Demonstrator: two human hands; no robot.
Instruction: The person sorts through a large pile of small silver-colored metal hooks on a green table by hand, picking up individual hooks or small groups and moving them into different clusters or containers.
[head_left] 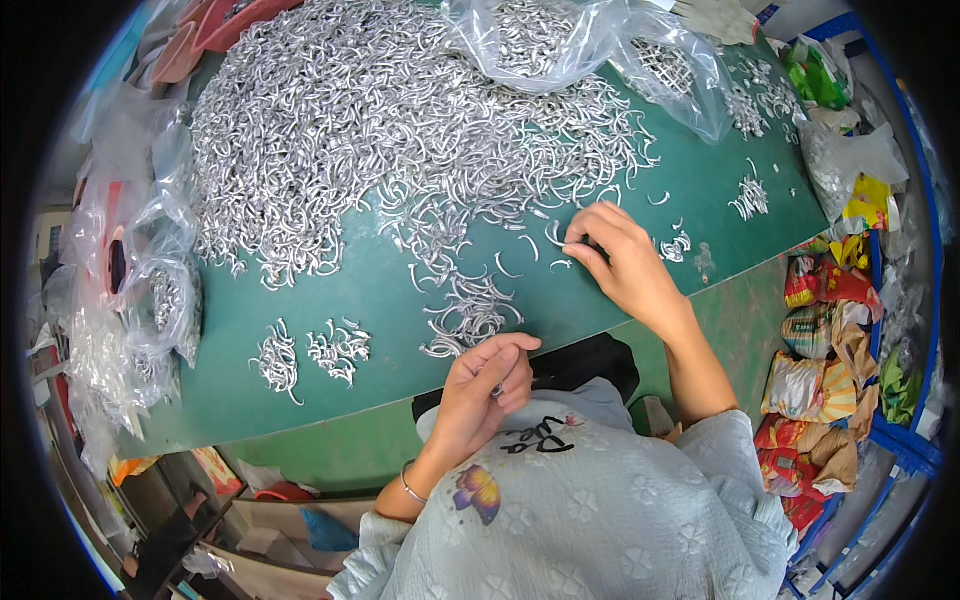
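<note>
Across the green tabletop (225, 325) spreads a heap of curved silvery metal pieces (330, 130), with a loose cluster (475, 310) nearer the body and two small piles (277, 360) by the near edge; each piece looks light, stiff and hard to break, though its smooth curve may slip or hook onto its neighbours, so a thumb-and-fingertip pinch at mid-bend should serve best; the right hand (628, 262) reaches over the table, wrist bent, thumb and forefinger drawn close beside a single curved piece (553, 233), and whether they grip it I cannot tell; the left hand (482, 388) hangs at the near edge, fingers curled inward with the forefinger extended to the right, a silvery glint among them too small to tell as a held piece or something worn
</note>
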